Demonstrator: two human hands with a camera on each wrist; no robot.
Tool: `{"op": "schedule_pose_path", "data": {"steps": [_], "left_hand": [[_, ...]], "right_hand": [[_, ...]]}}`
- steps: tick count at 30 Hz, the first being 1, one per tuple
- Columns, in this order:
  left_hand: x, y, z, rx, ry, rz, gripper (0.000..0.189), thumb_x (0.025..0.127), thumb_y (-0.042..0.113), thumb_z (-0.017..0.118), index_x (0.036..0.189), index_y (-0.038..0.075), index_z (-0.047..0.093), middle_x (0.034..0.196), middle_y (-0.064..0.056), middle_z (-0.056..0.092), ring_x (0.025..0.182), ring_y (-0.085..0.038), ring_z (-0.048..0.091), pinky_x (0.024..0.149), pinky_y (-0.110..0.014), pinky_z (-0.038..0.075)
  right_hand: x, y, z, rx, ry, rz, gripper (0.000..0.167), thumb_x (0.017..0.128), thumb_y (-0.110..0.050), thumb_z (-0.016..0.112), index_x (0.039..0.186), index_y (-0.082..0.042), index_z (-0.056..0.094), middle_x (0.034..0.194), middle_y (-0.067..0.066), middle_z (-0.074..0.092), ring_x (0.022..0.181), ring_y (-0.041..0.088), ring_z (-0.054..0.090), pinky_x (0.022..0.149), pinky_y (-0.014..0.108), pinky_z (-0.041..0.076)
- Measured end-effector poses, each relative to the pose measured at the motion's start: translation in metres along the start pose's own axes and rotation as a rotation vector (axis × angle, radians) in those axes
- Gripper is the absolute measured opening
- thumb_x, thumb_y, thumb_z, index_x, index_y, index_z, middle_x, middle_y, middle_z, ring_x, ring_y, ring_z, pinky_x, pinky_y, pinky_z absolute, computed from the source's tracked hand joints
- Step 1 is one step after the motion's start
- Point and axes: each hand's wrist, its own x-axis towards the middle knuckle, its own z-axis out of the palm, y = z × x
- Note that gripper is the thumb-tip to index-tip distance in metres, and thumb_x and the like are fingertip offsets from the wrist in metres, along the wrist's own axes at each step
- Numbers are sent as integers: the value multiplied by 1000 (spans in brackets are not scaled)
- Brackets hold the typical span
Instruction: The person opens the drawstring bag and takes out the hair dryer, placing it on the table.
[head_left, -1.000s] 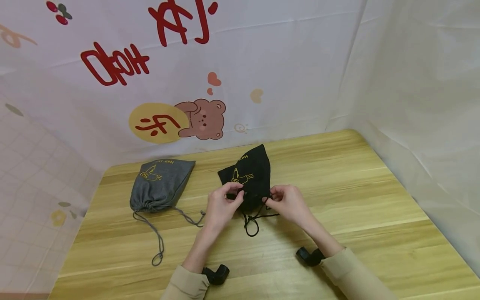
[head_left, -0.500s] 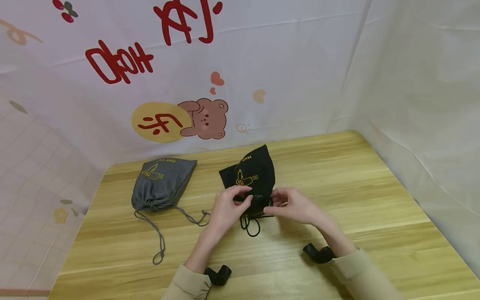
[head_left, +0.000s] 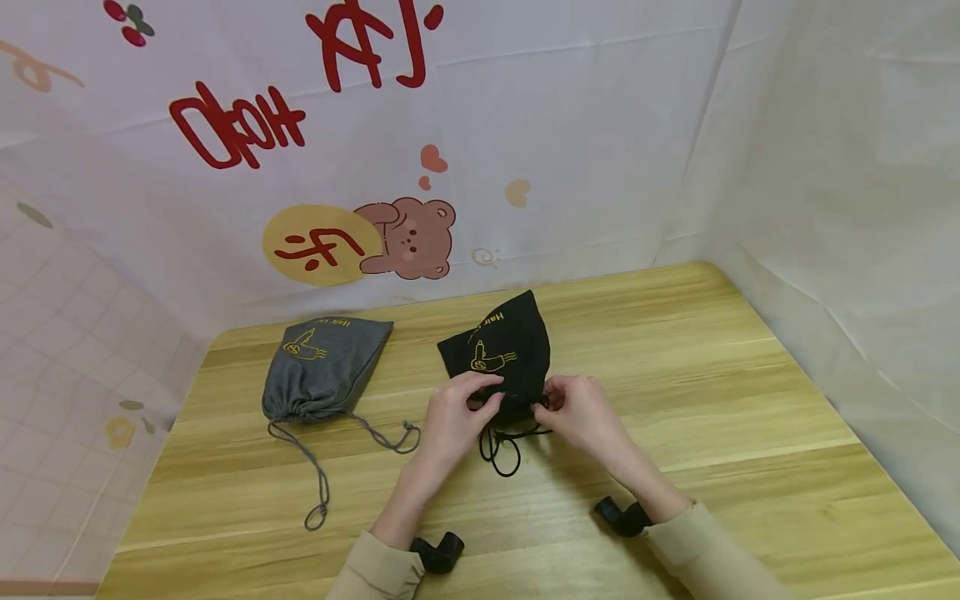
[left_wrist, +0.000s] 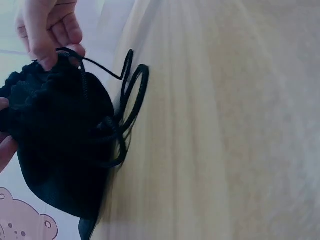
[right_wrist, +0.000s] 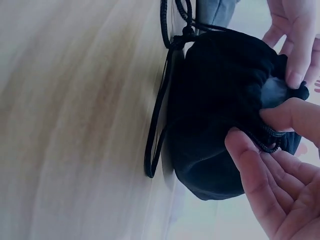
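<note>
A black drawstring bag [head_left: 513, 342] with a yellow hair dryer print lies on the table, its gathered mouth toward me. My left hand [head_left: 450, 417] pinches the left side of the mouth between thumb and fingers. On the other side, my right hand [head_left: 587, 410] pinches the rim close to where the cord comes out. The right wrist view shows the bag's mouth partly spread, with a pale patch inside, and the right thumb and fingers [right_wrist: 245, 150] at the cord loop. Black drawcord [left_wrist: 132, 102] hangs in loops from the mouth down to the table.
A grey drawstring bag [head_left: 318, 375] with a similar print lies to the left, its cords trailing forward. Black wrist-mounted devices [head_left: 437, 552] sit at both sleeves. A white printed sheet [head_left: 585, 125] hangs behind the wooden table [head_left: 750, 442].
My right hand loosened from the rim and spread its fingers half a second ago; now its thumb and fingers pinch the rim again. My left hand keeps its hold.
</note>
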Motion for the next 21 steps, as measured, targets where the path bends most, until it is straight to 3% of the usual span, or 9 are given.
{"op": "schedule_pose_path", "data": {"steps": [9, 15, 21], "left_hand": [[4, -6, -10, 4, 117, 14, 17, 89, -1, 79, 105, 4, 82, 95, -10, 81, 79, -21, 74, 66, -25, 63], [5, -5, -8, -18, 79, -13, 18, 91, 2, 78, 108, 5, 82, 96, -10, 80, 81, -21, 73, 66, -20, 61], [2, 0, -4, -59, 15, -62, 22, 94, 8, 78, 116, 7, 79, 105, -10, 79, 91, -22, 75, 70, -22, 63]], "right_hand": [[2, 5, -7, -10, -28, 47, 11, 85, -4, 77, 94, 2, 79, 82, 10, 79, 72, 13, 70, 69, 32, 60], [1, 6, -8, -62, -29, -9, 14, 87, -9, 78, 96, 1, 79, 80, 7, 79, 69, 9, 68, 66, 29, 59], [0, 3, -3, -104, 5, -44, 20, 87, -24, 85, 82, -8, 75, 62, -3, 65, 55, 6, 52, 53, 20, 40]]}}
